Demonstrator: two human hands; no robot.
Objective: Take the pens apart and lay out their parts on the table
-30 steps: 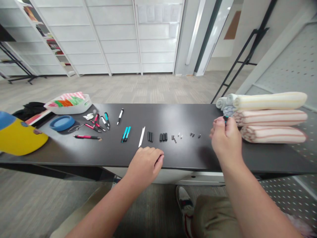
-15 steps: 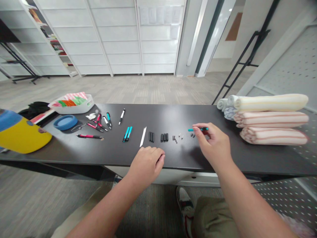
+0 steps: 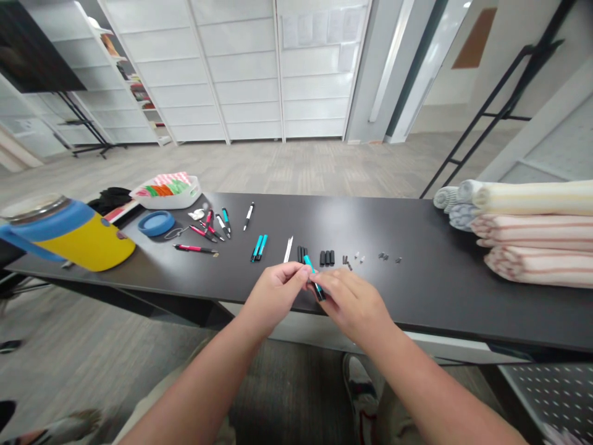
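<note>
Above the front of the dark table, my left hand (image 3: 281,290) and my right hand (image 3: 354,300) meet around one teal pen barrel (image 3: 307,262) with a black end. The fingers of both hands pinch it, and it slants toward me at its black end. Just behind my hands lie thin white refills (image 3: 288,250) and black tubes (image 3: 299,252), partly covered by the barrel. To the right come short black grips (image 3: 327,258), then small dark pieces (image 3: 346,260), tiny clear pieces (image 3: 359,256) and more small dark bits (image 3: 383,256). Teal barrels (image 3: 259,248) lie left of the refills.
On the left are loose pens (image 3: 194,249), a white tray (image 3: 194,193) of colourful packets, a blue ring-shaped lid (image 3: 156,223) and a yellow and blue mug (image 3: 88,232) lying tilted. Rolled striped towels (image 3: 546,241) are stacked on the table's right (image 3: 430,290).
My right hand has brought the teal barrel leftward from above the small parts to my left hand, which now grips it too. The camera view has turned slightly left.
</note>
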